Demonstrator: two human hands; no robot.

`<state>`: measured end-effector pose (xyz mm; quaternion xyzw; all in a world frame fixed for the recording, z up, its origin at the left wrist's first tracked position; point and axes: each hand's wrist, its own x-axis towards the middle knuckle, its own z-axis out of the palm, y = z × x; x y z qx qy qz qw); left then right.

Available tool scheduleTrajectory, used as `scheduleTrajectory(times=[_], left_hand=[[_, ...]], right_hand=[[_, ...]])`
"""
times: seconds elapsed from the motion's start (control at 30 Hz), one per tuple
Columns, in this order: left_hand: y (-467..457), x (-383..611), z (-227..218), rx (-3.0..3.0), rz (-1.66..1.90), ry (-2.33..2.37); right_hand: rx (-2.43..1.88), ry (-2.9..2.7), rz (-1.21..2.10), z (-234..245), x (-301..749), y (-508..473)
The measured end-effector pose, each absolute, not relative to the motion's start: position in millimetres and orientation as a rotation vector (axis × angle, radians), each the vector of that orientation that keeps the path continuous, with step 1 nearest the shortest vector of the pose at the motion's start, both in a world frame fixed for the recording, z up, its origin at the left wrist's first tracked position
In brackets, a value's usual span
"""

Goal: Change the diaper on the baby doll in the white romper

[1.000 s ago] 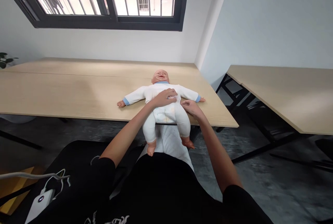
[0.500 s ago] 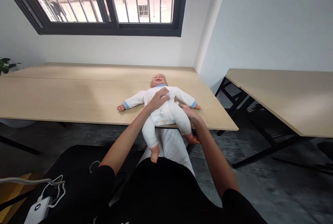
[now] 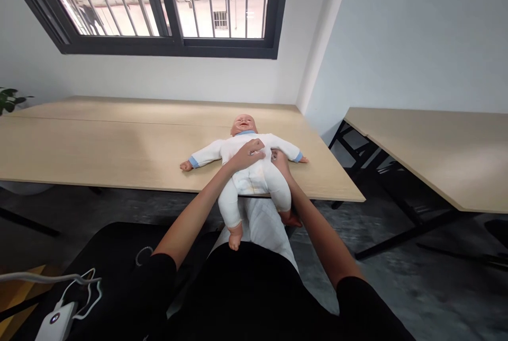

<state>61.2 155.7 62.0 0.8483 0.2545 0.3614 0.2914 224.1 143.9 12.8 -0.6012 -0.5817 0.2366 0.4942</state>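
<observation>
A baby doll [image 3: 234, 146] lies face up at the front edge of the table, dressed in white with blue collar and cuffs. Its legs hang over the edge. Between the legs shows a white diaper [image 3: 253, 182] with a faint yellowish line. My left hand [image 3: 251, 154] rests on the belly, its fingers curled in a pinch at the diaper's upper part. Close beside it, my right hand [image 3: 280, 161] is closed at the doll's waist on the right side. What lies between its fingertips is mostly hidden.
The light wooden table [image 3: 119, 145] stands against the wall below a barred window [image 3: 170, 45]. A second table [image 3: 436, 150] is to the right. On a black seat at lower left lies a white power bank [image 3: 57, 322] with a cable.
My right hand has come up and inward from under the doll's hip to its waist, fingers now curled. The left hand has shifted slightly right on the belly.
</observation>
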Motion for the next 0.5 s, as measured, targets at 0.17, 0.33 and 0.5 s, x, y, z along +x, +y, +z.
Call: scheduleTrajectory(times=[0.17,0.33,0.5], left_hand=[[157.2,62.9,60.2,2.304,0.948,0.688],[155.0,60.8,59.2,2.385,0.964,0.746],[151.0,59.2,60.1,2.557,0.973,0.777]], right_hand=[[-1.483,-1.343,0.625,7.0,237.7,141.3],[-1.350,-1.334,0.814,3.5,245.0,139.6],[-1.266,-1.267,0.918,-4.3,251.7,140.2]])
